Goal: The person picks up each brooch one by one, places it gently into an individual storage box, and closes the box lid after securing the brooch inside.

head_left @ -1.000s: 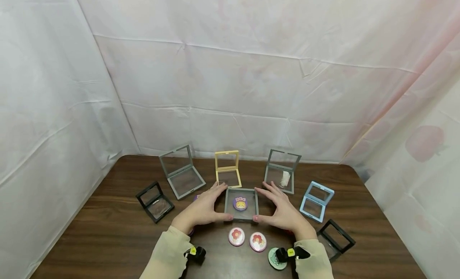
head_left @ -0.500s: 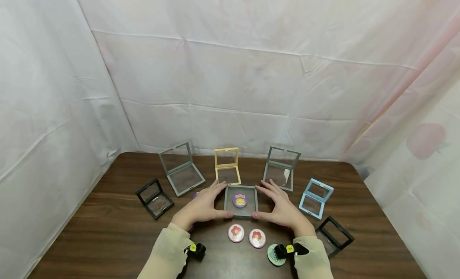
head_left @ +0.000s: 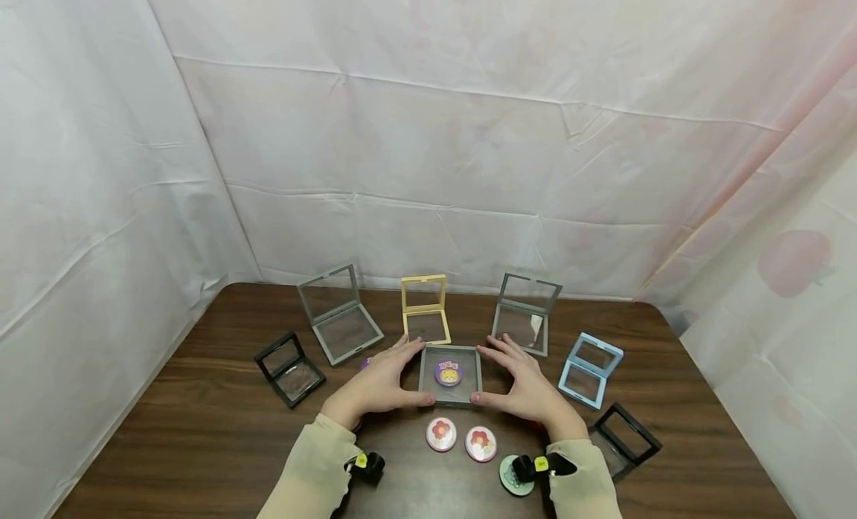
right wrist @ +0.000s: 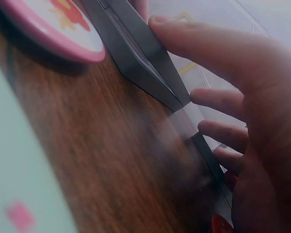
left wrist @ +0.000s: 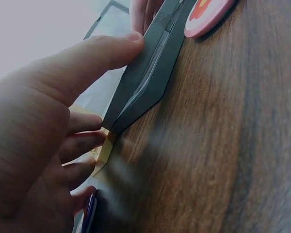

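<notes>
In the lower middle of the head view, we are seeing the gray case (head_left: 469, 389) lying on the brown wooden surface (head_left: 167, 415). Its square frame is looking matte, and its flat window is looking smoky and see-through. Near the middle of that window we are finding a round purple badge (head_left: 448, 373), showing a yellow figure below paler markings. In both wrist views we are looking along the case's near edge, where dark beveled halves are meeting and a shiny clear strip is running along the seam.

We are watching the left hand (head_left: 383, 380) holding the case's left side, its grip pinching between a thumb at the near corner and fingertips by the far corner, reaching wide apart. The right hand (head_left: 521, 381) is mirroring it, pinching the right side in the same wide grip.

Just below the case, we are noting two flower badges (head_left: 441, 434) lying side by side; a green badge (head_left: 511, 480) is lying lower right, partly covered by the wrist camera (head_left: 525, 471). Above, we are seeing a yellow case (head_left: 425, 309) standing open.
</notes>
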{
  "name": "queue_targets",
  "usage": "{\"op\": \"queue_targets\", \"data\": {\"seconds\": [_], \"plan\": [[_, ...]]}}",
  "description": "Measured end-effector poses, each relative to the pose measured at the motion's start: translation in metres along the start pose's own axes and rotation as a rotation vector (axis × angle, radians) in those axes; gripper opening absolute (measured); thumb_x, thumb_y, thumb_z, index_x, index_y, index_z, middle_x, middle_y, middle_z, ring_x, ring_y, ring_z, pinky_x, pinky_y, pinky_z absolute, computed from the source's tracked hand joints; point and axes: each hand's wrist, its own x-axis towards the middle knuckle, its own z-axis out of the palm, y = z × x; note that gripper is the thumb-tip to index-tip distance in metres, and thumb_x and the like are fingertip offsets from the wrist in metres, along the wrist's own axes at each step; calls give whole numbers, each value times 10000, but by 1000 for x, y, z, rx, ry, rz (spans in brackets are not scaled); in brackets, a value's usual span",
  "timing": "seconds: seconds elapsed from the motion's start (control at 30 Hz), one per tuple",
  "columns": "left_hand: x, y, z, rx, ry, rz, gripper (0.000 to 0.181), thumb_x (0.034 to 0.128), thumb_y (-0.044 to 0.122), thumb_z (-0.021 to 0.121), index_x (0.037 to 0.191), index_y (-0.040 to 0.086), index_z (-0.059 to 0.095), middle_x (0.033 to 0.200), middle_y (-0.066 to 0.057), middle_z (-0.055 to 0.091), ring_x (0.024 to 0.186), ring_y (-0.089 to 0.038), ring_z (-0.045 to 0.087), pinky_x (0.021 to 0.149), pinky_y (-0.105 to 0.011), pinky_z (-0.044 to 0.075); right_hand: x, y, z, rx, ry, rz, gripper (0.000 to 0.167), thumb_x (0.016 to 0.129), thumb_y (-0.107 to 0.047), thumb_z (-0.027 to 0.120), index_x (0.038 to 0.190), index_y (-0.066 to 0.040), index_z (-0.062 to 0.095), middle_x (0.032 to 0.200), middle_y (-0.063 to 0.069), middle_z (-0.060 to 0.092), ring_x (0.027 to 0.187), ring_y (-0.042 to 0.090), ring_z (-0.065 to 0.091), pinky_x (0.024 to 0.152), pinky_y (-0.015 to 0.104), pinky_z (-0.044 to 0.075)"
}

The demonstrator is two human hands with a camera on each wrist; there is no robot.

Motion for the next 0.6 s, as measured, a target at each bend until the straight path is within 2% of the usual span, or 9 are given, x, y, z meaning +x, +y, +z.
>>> {"op": "queue_targets", "data": {"seconds": [0.6], "plan": [[0, 1, 0, -16, -8, -13, 1087, 874, 638, 854, 1680, 54, 419, 1731, -165, 391, 1647, -393, 243, 1247, -703, 282, -1, -1, 0, -9, -3, 4, 903, 875, -578, 884, 1627, -203, 551, 1757, 142, 357, 1653, 467, 162, 1212, 817, 149]]}}
